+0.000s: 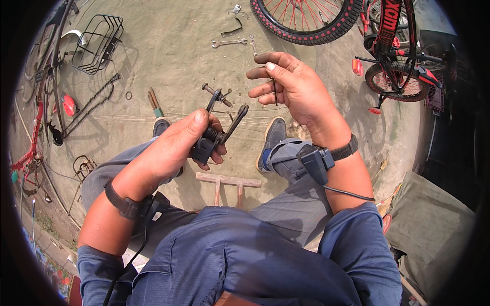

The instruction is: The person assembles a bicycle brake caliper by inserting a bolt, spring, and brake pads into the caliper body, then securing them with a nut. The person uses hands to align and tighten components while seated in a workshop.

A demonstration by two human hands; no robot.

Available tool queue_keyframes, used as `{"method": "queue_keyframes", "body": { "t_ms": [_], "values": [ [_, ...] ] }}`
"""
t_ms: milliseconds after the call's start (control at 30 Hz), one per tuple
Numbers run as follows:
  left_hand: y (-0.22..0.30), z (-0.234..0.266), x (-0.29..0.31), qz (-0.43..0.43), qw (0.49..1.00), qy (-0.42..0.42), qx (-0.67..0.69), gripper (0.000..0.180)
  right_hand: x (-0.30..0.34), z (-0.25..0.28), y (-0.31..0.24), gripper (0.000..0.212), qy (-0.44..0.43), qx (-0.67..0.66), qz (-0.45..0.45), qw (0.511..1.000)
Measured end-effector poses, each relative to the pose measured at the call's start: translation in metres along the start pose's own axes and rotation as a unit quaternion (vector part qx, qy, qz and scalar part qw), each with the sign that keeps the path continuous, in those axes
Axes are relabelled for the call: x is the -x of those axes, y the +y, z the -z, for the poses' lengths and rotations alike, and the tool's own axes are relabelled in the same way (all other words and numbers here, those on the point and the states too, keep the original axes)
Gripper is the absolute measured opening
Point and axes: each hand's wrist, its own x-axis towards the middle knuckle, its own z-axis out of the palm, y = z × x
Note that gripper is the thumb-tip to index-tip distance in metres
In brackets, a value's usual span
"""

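My left hand (186,133) is closed around a black metal bicycle part (205,144) with two projecting arms and a long bolt (218,94) at its far end. Its exact kind is hard to tell, as my fingers and palm cover much of its body. To the right, my right hand (301,92) pinches a thin dark rod (275,93) between thumb and fingers, with the other fingers spread. The rod hangs downward, apart from the black part. Small loose bolts and nuts (229,92) lie on the ground just beyond the part.
Two wrenches (228,43) lie farther off. A bicycle wheel (306,38) and a small red-and-black bicycle (390,51) stand at the upper right. On the left are a wire basket (97,45), a chain (94,104) and bicycle frames. A wooden stand (228,179) sits between my legs.
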Motion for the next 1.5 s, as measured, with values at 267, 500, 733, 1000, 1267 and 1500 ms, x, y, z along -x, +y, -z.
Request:
{"method": "queue_keyframes", "body": {
  "t_ms": [267, 500, 733, 1000, 1267, 1500],
  "values": [
    [-0.001, 0.002, 0.000, -0.003, 1.000, -0.002, 0.003, 0.071, -0.004, 0.008, 0.006, 0.042, -0.069, -0.095, 0.025, 0.993],
    [-0.001, 0.002, 0.000, -0.001, 1.000, 0.001, 0.008, 0.070, 0.001, 0.004, 0.002, 0.036, -0.058, -0.071, 0.015, 0.996],
    [0.000, 0.002, 0.000, -0.005, 1.000, -0.001, -0.021, 0.069, 0.007, -0.008, -0.004, 0.033, -0.074, 0.013, 0.050, 0.996],
    [0.001, 0.000, 0.000, -0.005, 0.999, 0.007, -0.036, 0.068, 0.014, -0.017, -0.005, 0.027, -0.088, 0.052, 0.058, 0.993],
    [0.000, 0.001, 0.000, 0.002, 0.999, 0.013, -0.041, 0.071, 0.012, -0.016, 0.001, 0.021, -0.122, 0.059, 0.084, 0.987],
    [-0.003, 0.004, -0.002, -0.007, 1.000, -0.004, -0.019, 0.072, 0.013, -0.018, 0.002, 0.016, -0.125, 0.048, 0.059, 0.989]
  ]
}}
